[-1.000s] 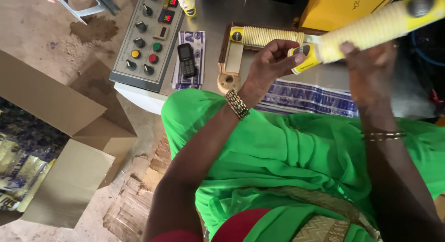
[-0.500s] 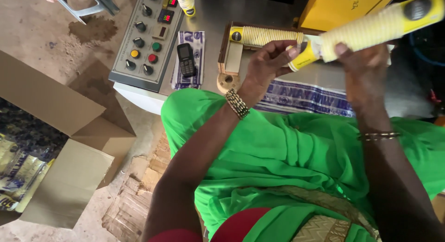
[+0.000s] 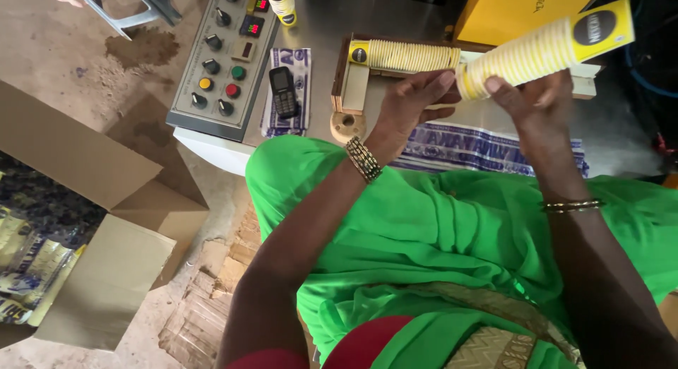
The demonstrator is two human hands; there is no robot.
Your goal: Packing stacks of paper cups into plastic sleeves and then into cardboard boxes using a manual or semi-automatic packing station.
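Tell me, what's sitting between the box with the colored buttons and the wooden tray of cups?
In the head view, a small black phone lies on a blue-and-white printed wrapper, between the control panel and the wooden tray.
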